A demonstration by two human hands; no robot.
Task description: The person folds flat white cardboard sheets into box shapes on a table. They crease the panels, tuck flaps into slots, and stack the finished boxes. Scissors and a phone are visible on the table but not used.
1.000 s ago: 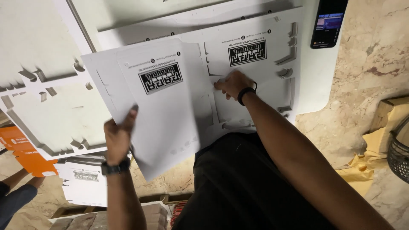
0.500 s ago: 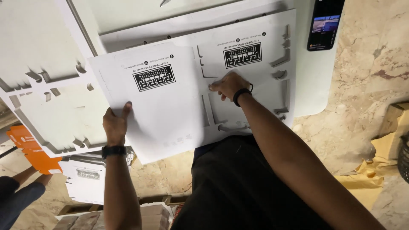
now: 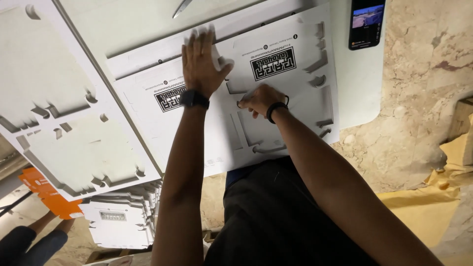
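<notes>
A white die-cut cardboard sheet (image 3: 290, 74) with black printed labels lies flat on the white table (image 3: 359, 83). My left hand (image 3: 199, 59), with a dark watch on its wrist, presses flat on the sheet's upper middle, fingers spread and holding nothing. My right hand (image 3: 260, 100), wearing a dark wristband, rests just right of it. Its fingers are curled, with the tips gripping the sheet at a cut-out edge near the centre fold.
A phone (image 3: 367, 22) with a lit screen lies at the table's far right corner. A larger white die-cut sheet (image 3: 64, 123) overhangs on the left. Below it are stacked white flat cartons (image 3: 123, 221), an orange carton (image 3: 49, 194) and another person's arm (image 3: 29, 239). Tan paper (image 3: 433, 207) covers the floor at right.
The sheet's left panel, lifted earlier, now lies flat. My left hand let go of its lower edge and moved up onto the sheet's middle. My right hand stayed put.
</notes>
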